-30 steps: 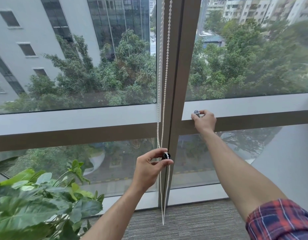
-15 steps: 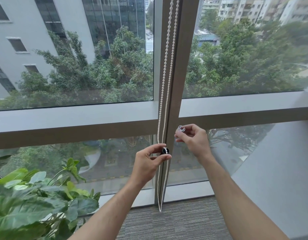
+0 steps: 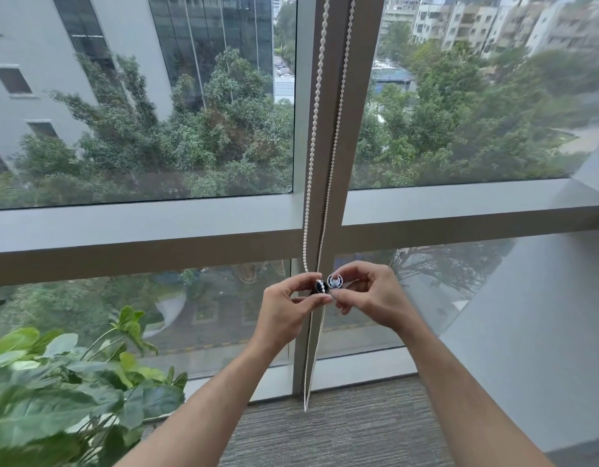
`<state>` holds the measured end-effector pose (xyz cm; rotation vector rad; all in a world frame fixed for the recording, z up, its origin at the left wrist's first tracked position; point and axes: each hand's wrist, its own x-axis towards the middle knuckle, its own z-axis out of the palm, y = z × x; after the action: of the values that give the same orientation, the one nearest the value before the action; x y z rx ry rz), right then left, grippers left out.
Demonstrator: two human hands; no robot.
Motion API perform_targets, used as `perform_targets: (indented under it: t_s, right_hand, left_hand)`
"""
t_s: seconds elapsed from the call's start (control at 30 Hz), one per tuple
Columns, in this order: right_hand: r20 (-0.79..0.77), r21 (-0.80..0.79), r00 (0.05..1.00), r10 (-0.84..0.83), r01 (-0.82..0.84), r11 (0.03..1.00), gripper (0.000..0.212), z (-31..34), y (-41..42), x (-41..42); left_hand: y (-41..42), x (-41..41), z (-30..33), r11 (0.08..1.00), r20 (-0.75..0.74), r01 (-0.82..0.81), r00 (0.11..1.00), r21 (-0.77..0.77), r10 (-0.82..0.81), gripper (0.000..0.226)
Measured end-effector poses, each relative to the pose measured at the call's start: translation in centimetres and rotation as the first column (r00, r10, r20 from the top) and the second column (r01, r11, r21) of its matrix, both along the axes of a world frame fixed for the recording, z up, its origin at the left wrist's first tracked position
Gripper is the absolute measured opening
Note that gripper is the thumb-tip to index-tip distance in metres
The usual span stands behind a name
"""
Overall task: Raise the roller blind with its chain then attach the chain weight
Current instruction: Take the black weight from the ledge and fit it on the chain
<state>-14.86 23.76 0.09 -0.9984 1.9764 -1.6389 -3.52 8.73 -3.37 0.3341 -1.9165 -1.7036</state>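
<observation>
A large window [image 3: 156,217], divided by a vertical mullion [image 3: 342,163], faces trees and buildings. A leafy potted plant [image 3: 55,382] occupies the lower left, above grey carpet [image 3: 342,433]. A white beaded chain [image 3: 313,129] hangs as a loop in front of the mullion, its lowest point near the carpet. The left hand [image 3: 284,311] pinches a dark half of the chain weight [image 3: 320,286] against the chain between thumb and forefinger. The right hand [image 3: 369,294] pinches the other weight half [image 3: 335,281], its ribbed interior visible, just beside the dark half.
</observation>
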Motion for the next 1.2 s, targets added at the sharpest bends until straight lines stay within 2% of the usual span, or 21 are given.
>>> perform_targets:
  t_s: [0.17, 0.37, 0.63, 0.9, 1.2]
  right_hand:
    - [-0.173, 0.103, 0.985, -0.026, 0.044, 0.994, 0.019, 1.0, 0.2, 0.5]
    - [-0.341, 0.106, 0.939, -0.031, 0.071, 0.992, 0.028, 1.7, 0.0, 1.2]
    - [-0.517, 0.206, 0.855, -0.042, 0.172, 0.963, 0.017, 1.3, -0.1, 1.1]
    - [-0.578, 0.191, 0.815, 0.039, 0.089, 0.977, 0.019, 2.4, 0.0, 1.9]
    - [-0.565, 0.200, 0.816, 0.122, -0.008, 0.980, 0.039, 2.3, 0.1, 2.4]
  left_hand:
    - [-0.1, 0.0, 0.0, 1.000, -0.005, 0.012, 1.000, -0.005, -0.012, 0.037]
    - [-0.3, 0.3, -0.2, 0.999, -0.001, 0.026, 1.000, -0.029, -0.026, 0.039]
    - [-0.2, 0.5, -0.2, 1.000, 0.006, 0.023, 1.000, -0.018, -0.023, 0.040]
    - [-0.1, 0.8, -0.5, 0.999, 0.027, 0.025, 0.999, -0.022, -0.024, 0.039]
    - [0.1, 1.3, -0.3, 0.999, 0.015, 0.029, 0.999, -0.021, -0.029, 0.040]
